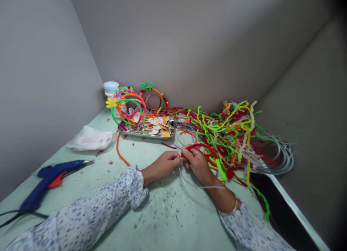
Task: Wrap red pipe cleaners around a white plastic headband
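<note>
A red pipe cleaner (202, 145) arches over my right hand (197, 163), whose fingers are closed on it. My left hand (165, 167) is pinched shut at the red end, its fingertips touching those of the right. From between the fingers a thin grey wire band (200, 186) curves down, and its loose end passes in front of my right wrist. How the red piece joins the band is hidden by my fingers. Just beyond my right hand lies a tangled heap of coloured pipe cleaners (214, 126).
A metal tray (146, 136) of shell-like pieces stands at the back, with finished-looking coloured hoops (130, 96) on it. At left lie a blue glue gun (45, 184) with its cord and a plastic bag (90, 139). Coiled grey bands (284, 157) sit at right beside a dark tray (271, 193).
</note>
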Available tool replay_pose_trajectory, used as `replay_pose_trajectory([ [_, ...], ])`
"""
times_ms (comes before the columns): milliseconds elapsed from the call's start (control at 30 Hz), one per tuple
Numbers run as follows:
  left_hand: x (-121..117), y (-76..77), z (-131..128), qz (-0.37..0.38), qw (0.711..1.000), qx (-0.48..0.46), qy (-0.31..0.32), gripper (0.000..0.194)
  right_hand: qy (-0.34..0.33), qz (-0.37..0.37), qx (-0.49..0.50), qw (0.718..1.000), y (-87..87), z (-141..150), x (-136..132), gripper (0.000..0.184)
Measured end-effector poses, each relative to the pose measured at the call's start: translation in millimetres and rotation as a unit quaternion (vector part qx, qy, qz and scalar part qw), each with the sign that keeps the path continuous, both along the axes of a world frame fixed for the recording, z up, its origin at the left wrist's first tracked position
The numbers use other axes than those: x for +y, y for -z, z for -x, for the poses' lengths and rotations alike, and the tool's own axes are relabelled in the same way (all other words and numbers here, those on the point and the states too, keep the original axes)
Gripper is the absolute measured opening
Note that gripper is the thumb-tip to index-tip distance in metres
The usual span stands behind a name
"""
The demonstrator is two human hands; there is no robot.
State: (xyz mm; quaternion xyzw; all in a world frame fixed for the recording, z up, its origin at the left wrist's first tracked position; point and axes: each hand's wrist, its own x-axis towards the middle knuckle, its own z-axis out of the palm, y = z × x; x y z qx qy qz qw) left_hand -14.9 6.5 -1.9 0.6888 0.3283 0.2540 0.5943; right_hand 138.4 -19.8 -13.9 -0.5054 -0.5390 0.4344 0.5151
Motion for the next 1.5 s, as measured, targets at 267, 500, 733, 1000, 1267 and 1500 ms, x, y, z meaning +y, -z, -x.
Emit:
replay_pose_trajectory([
  [267,-2,-3.4,0,-0.030,0.999,0.005,0.018,0.025,0.002,-0.037,-0.054,0.998,-19.2,4,-6,0.029],
  [500,-2,-1.6,-1,-0.051,0.998,0.018,0.015,0.026,0.003,-0.041,-0.073,0.996,-24.2,7,-8,0.027],
  [733,-5,-3.7,-3,-0.065,0.997,0.039,-0.016,0.021,0.006,-0.053,-0.099,0.994,-27.5,7,-9,0.027],
  [1000,-7,-1.2,-4,-0.097,0.990,0.082,-0.056,0.017,0.022,-0.108,-0.180,0.977,-26.4,6,-9,0.025],
  [1267,-4,5.8,-3,-0.068,0.995,0.045,-0.051,0.018,0.028,-0.100,-0.200,0.974,-22.2,4,-8,0.025],
  [1500,-6,7.5,-3,-0.079,0.993,0.065,-0.066,0.017,0.041,-0.123,-0.208,0.969,-14.1,4,-6,0.023],
])
